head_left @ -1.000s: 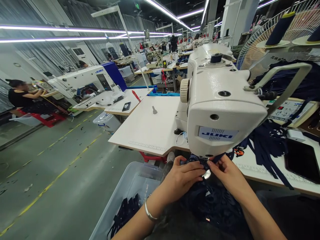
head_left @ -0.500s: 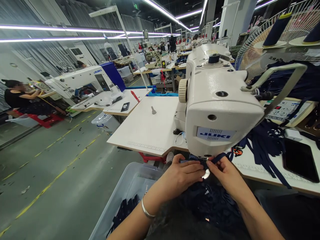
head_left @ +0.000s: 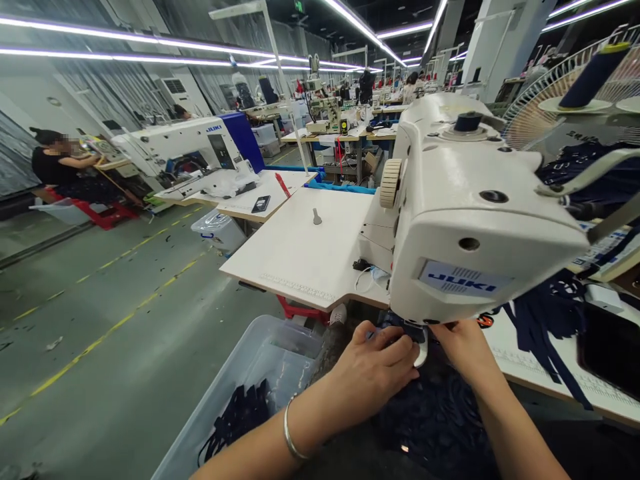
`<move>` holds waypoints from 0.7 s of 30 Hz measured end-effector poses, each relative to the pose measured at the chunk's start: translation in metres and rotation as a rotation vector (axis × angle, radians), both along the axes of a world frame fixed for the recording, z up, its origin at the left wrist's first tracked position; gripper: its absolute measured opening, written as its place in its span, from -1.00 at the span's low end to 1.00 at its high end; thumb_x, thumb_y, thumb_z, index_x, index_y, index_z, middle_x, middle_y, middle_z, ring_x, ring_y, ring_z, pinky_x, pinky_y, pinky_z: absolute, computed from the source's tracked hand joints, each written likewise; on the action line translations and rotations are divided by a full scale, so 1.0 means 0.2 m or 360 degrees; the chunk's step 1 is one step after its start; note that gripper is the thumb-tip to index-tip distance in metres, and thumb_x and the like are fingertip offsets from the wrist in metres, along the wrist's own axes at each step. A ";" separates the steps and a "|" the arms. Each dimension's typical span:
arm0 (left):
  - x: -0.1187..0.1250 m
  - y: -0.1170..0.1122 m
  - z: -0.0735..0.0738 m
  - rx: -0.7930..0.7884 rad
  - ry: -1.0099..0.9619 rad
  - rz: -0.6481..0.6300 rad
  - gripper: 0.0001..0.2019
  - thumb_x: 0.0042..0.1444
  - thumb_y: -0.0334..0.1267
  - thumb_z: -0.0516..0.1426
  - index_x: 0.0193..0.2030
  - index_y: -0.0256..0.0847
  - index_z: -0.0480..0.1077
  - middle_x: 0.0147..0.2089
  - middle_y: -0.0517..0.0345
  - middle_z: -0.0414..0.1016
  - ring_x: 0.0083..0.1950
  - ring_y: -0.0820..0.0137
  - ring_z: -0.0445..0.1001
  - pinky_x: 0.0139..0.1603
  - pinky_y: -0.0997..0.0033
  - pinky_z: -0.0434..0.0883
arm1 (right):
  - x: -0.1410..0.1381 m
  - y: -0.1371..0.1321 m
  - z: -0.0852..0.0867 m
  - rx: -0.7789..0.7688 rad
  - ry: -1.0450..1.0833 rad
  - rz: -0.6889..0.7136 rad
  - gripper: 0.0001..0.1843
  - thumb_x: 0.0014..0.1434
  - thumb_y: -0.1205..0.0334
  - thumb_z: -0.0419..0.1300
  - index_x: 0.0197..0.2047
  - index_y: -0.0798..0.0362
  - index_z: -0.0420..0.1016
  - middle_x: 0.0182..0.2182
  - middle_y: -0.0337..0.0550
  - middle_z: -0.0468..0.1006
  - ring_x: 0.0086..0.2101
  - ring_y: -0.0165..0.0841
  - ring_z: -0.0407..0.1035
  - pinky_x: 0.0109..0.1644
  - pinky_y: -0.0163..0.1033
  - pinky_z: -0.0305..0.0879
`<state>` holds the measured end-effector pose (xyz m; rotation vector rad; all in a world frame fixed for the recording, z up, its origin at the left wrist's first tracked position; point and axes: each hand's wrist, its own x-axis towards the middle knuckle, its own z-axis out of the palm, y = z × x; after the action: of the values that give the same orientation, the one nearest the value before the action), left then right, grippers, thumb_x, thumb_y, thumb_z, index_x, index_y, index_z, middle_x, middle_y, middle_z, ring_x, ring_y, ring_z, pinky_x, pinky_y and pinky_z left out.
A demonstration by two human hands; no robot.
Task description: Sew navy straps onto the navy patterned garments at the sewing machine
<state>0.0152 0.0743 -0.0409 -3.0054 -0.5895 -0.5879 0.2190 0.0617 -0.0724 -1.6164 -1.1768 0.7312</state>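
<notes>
A white sewing machine head (head_left: 475, 220) marked JUKI fills the right of the view. Below its needle end, my left hand (head_left: 375, 367) is closed, its curled fingers on a navy fabric strap (head_left: 393, 325). Beside those fingertips a pale curved machine part (head_left: 423, 350) shows. My right hand (head_left: 465, 350) reaches under the head from the right with fingers bent inward; the machine covers their upper part, and what they grip is hidden. A heap of navy straps (head_left: 435, 420) lies under both hands, over my lap.
A clear plastic bin (head_left: 270, 347) holding navy strips stands at lower left. The white table (head_left: 295, 247) carries a small grey metal piece (head_left: 317, 217). On the right are navy strips (head_left: 543, 320), orange-handled snips (head_left: 485, 321) and a black phone (head_left: 607, 350). A co-worker (head_left: 55, 160) sits far left.
The view has shifted so the machine appears larger and farther right. My left fingers have curled more. My right fingers, earlier seen pinching a navy strap, have gone further behind the machine head.
</notes>
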 end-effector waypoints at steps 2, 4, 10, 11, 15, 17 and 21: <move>0.01 -0.01 -0.01 0.0013 -0.0015 0.0033 -0.70 0.40 -0.17 -0.06 0.14 -0.23 0.31 -0.02 0.09 0.47 0.15 0.33 0.35 0.06 0.24 0.15 | 0.00 0.03 0.00 0.0068 -0.0088 0.0001 -0.75 0.02 0.08 0.18 -0.24 -0.01 0.51 -0.31 -0.07 0.62 -0.11 -0.06 0.43 -0.04 -0.02 0.33; 0.02 -0.01 -0.03 0.0047 -0.0028 0.0067 -0.69 0.40 -0.14 -0.05 0.14 -0.24 0.31 -0.01 0.09 0.46 0.15 0.31 0.34 0.06 0.22 0.14 | 0.00 0.06 -0.01 0.0205 -0.0174 -0.0007 -0.71 0.03 0.09 0.17 -0.17 -0.02 0.53 -0.28 -0.05 0.62 -0.08 -0.05 0.42 -0.02 0.02 0.33; 0.06 -0.04 -0.06 0.0223 -0.0026 0.0213 -0.66 0.37 -0.12 -0.01 0.12 -0.30 0.34 0.06 0.05 0.40 0.12 0.26 0.35 0.07 0.21 0.14 | 0.01 0.13 -0.06 0.0318 -0.0336 0.0035 -0.76 0.05 0.10 0.20 -0.20 -0.07 0.56 -0.32 -0.02 0.62 -0.08 0.03 0.40 -0.04 0.12 0.33; 0.06 -0.05 -0.06 0.0234 -0.0018 0.0233 -0.66 0.37 -0.12 0.00 0.11 -0.30 0.34 0.07 0.05 0.39 0.11 0.25 0.35 0.08 0.22 0.14 | 0.01 0.13 -0.07 0.0318 -0.0372 0.0042 -0.77 0.06 0.10 0.19 -0.21 -0.07 0.56 -0.33 -0.01 0.62 -0.09 0.04 0.41 -0.04 0.14 0.32; 0.08 -0.06 -0.06 0.0238 -0.0036 0.0256 -0.67 0.37 -0.13 -0.02 0.12 -0.29 0.34 0.08 0.05 0.38 0.11 0.26 0.34 0.09 0.23 0.13 | 0.01 0.13 -0.08 0.0284 -0.0477 0.0061 -0.77 0.08 0.08 0.17 -0.23 -0.07 0.58 -0.40 -0.01 0.62 -0.12 0.07 0.42 -0.02 0.20 0.29; 0.08 -0.06 -0.06 0.0238 -0.0057 0.0268 -0.66 0.38 -0.13 -0.03 0.13 -0.29 0.34 0.08 0.06 0.39 0.11 0.25 0.34 0.10 0.23 0.13 | 0.01 0.13 -0.09 0.0277 -0.0495 0.0067 -0.80 0.06 0.08 0.19 -0.28 -0.08 0.58 -0.42 -0.01 0.62 -0.12 0.08 0.42 0.01 0.20 0.27; 0.09 -0.07 -0.08 0.0256 -0.0099 0.0287 -0.65 0.39 -0.14 -0.06 0.12 -0.30 0.36 0.08 0.09 0.40 0.10 0.24 0.33 0.11 0.23 0.13 | 0.01 0.14 -0.11 0.0286 -0.0539 0.0080 -0.87 0.02 0.12 0.19 -0.41 -0.07 0.55 -0.42 0.01 0.62 -0.11 0.09 0.42 0.05 0.20 0.24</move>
<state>0.0331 0.0607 -0.0562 -2.7567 -0.7670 -0.6828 0.2214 0.0902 -0.0942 -1.6017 -1.4845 0.3767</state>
